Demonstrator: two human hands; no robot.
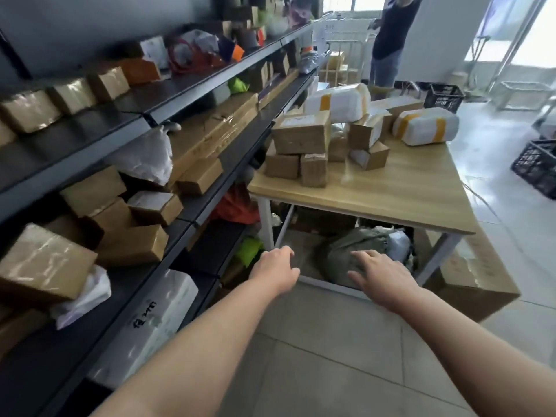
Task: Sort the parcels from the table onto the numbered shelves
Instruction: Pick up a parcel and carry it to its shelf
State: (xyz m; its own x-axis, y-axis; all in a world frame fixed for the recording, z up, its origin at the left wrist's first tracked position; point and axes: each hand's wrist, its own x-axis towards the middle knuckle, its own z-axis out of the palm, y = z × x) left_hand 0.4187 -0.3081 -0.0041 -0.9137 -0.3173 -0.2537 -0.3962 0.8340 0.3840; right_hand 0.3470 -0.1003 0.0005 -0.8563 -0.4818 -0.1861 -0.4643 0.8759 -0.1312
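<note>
A pile of brown cardboard parcels and white bags with yellow tape lies at the far end of a wooden table. Dark metal shelves run along the left, packed with boxes and bags. My left hand and my right hand reach forward, both empty with relaxed fingers, in the air in front of the table's near edge and below its top. Neither touches a parcel.
Under the table lie a green sack and a large cardboard box. Black crates stand on the floor at right. A person stands beyond the table. Tiled floor lies beneath my arms.
</note>
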